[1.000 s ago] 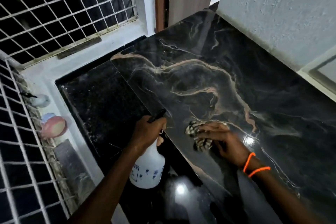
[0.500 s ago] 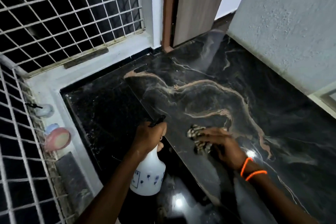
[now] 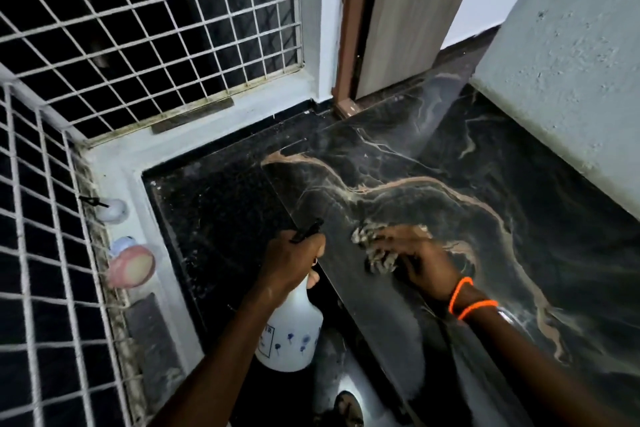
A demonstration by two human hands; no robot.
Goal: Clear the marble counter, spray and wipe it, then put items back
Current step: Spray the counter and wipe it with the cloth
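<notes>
Marble bench (image 3: 433,156) lay bare; my right hand (image 3: 420,262) pressed a patterned cloth (image 3: 375,255) flat, left hand (image 3: 294,258) gripping the spray bottle (image 3: 291,333). Overlapping strokes toward the wall seemed best.

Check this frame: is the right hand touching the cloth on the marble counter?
Touching. The head view shows the right hand laid over the cloth, its fingers pressing it onto the marble counter.

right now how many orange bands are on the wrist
2, both on the wrist of the right hand that presses the cloth on the marble counter: one orange band nearer the hand, the other just behind it. None show on the other wrist.
</notes>
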